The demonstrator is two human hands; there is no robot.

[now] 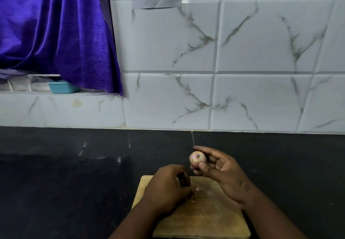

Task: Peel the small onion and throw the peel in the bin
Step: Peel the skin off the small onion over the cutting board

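Note:
The small onion (197, 159), pale with a pink tip, is held above the far edge of the wooden cutting board (209, 218). My right hand (220, 171) pinches it between thumb and fingers. My left hand (168, 188) rests on the board's left part, its fingers curled round a dark knife handle (183, 180); the blade is hidden. A few thin bits of peel (196, 192) lie on the board beside my left hand. No bin is in view.
A black countertop (65, 173) runs under the board to a white marble-tiled wall (242, 89). At the far left a purple curtain (56, 33) hangs over a ledge with a small teal container (62, 87).

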